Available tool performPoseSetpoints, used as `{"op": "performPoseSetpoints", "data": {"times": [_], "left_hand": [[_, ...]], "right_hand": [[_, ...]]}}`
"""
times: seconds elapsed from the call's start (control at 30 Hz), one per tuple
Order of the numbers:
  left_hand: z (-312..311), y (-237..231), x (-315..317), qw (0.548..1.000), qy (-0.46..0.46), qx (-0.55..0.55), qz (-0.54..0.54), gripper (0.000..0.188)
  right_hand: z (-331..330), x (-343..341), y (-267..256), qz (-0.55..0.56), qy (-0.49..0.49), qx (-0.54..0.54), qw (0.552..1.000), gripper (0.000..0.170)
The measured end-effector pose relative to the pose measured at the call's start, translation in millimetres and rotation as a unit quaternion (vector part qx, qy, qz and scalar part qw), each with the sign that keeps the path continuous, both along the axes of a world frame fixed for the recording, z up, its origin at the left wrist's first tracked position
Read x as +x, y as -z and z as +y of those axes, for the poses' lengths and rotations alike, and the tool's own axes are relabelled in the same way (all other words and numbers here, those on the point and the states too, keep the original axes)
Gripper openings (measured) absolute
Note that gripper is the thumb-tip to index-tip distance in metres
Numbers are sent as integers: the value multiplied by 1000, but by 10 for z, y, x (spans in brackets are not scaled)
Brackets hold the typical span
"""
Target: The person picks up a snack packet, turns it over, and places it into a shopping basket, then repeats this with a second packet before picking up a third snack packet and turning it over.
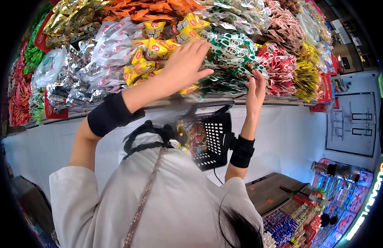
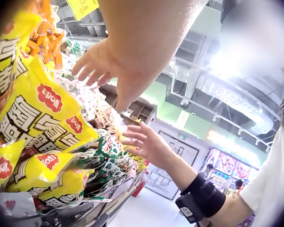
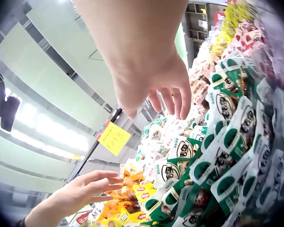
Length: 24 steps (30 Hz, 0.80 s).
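Observation:
My left hand (image 1: 184,65) reaches over the border between yellow snack packets (image 1: 155,49) and green-and-white snack packets (image 1: 230,49), fingers extended and thumb apart. Nothing shows in its grasp. My right hand (image 1: 256,91) is raised at the front of the display, beside the green packets and close to red-and-white packets (image 1: 275,68). Its fingers are loosely bent and hold nothing in the right wrist view, where green packets (image 3: 227,156) fill the space below it. In the left wrist view, yellow packets (image 2: 47,113) stand nearest the camera.
A black shopping basket (image 1: 215,138) with packets inside hangs near my body, below the shelf edge. Silver packets (image 1: 71,74) and orange packets (image 1: 154,9) lie in neighbouring heaps. A yellow price sign (image 3: 114,138) stands over the display. Behind me is another candy counter (image 1: 278,192).

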<state>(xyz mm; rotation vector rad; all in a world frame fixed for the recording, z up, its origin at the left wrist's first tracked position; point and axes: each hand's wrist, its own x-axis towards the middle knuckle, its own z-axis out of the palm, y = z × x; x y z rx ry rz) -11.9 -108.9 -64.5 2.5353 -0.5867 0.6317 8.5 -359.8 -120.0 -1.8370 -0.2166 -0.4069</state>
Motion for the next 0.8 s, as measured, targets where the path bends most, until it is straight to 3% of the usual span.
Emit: {"op": "performPoseSetpoints", "data": {"times": [0.17,0.47,0.67,0.8], "left_hand": [[235,-128,-177,996,-42,-77,-16,69],[619,0,-570,978,-90,-181,-53,64],[780,93,-786,959,-131,-244,-55,64],[846,109,-948,965,-175,-187,-49,63]], "right_hand": [[25,-303,150,50,-16,153,987,46],[109,-433,285,98,-71,277,953,65],[251,-417,225,126,-97,284,946,70],[424,-427,157,136,-121,291,939,72]]}}
